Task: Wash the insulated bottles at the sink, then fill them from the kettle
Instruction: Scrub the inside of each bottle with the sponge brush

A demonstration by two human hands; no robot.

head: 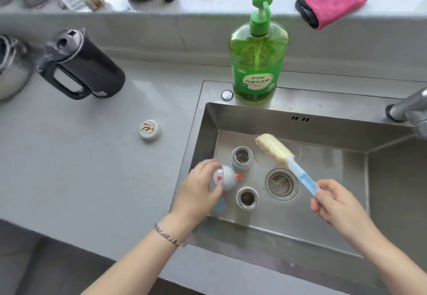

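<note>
**Bottles in sink, brush in hand**

Standing open in the sink: far bottle and near bottle, beside the drain. My left hand curls its fingers round a capped bottle, probably; it's blurry. My right hand pinches the sponge brush handle. The kettle is on the counter, left.

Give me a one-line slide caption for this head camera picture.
Left hand grips a bottle lid, right hand holds a sponge brush over the sink, where two open bottles stand.
</note>
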